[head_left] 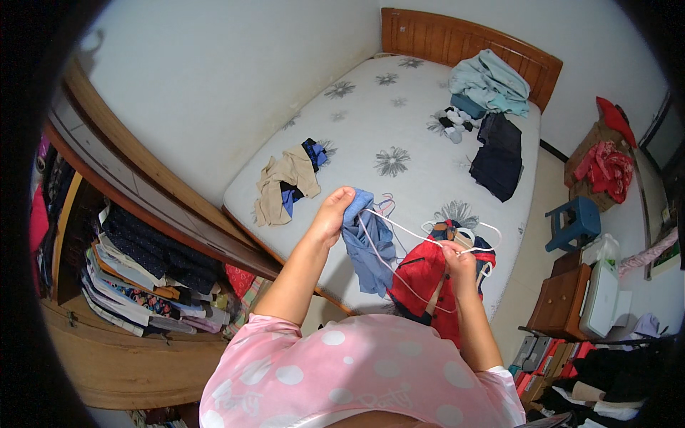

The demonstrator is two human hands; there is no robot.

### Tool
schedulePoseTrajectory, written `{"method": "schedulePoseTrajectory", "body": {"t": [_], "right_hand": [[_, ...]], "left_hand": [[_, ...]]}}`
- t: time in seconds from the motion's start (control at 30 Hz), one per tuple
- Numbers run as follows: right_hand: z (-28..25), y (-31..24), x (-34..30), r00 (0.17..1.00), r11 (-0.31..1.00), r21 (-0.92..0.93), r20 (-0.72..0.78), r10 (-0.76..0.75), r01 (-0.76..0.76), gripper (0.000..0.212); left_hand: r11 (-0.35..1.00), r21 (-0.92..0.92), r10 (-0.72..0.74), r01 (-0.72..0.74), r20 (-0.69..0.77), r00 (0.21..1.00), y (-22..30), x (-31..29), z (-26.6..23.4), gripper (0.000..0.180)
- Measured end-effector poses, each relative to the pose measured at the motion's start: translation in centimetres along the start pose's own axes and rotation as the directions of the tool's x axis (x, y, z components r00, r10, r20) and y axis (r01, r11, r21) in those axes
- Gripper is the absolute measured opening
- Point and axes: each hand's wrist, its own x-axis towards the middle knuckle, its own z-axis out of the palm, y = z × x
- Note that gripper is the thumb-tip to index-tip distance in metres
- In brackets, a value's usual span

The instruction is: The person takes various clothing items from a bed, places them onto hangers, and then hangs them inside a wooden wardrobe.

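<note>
My left hand (330, 220) is closed on the upper edge of a blue garment (369, 253), which hangs down over the near part of the bed. In my right hand (460, 265) is a white clothes hanger (408, 232); its bar runs across to the blue garment, and its hook side sticks out to the right. Whether the hanger's far end is inside the cloth I cannot tell. Below my right hand lies a red and dark jacket (417, 274) with more hangers around it. A thin pink hanger (386, 203) shows just behind the blue garment.
On the bed (342, 157) lie a beige and blue clothes heap (289, 178), dark folded trousers (498, 157), socks (454, 123) and a pale green blanket (490, 78). An open wardrobe holds stacked clothes (135, 285) at left. A blue stool (573, 225) stands at right.
</note>
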Motion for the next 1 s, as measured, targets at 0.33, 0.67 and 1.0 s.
{"method": "schedulePoseTrajectory", "body": {"t": [0.33, 0.67, 1.0], "right_hand": [[2.6, -0.8, -0.2, 0.987, 0.971, -0.177, 0.063, -0.151, 0.160, 0.019], [5.1, -1.7, 0.0, 0.984, 0.977, -0.121, 0.052, -0.171, 0.176, 0.021], [4.0, -2.3, -0.4, 0.963, 0.963, -0.001, -0.041, -0.268, 0.268, 0.020]], "left_hand": [[0.874, 0.411, 0.205, -0.261, 0.175, 0.963, -0.8, -0.4, 0.7, 0.011], [0.019, 0.656, 0.418, -0.755, 0.680, 0.602, 0.0, -3.0, 5.4, 0.019], [-0.121, 0.604, 0.563, -0.788, 0.695, 0.447, 2.0, -2.8, 4.5, 0.021]]}}
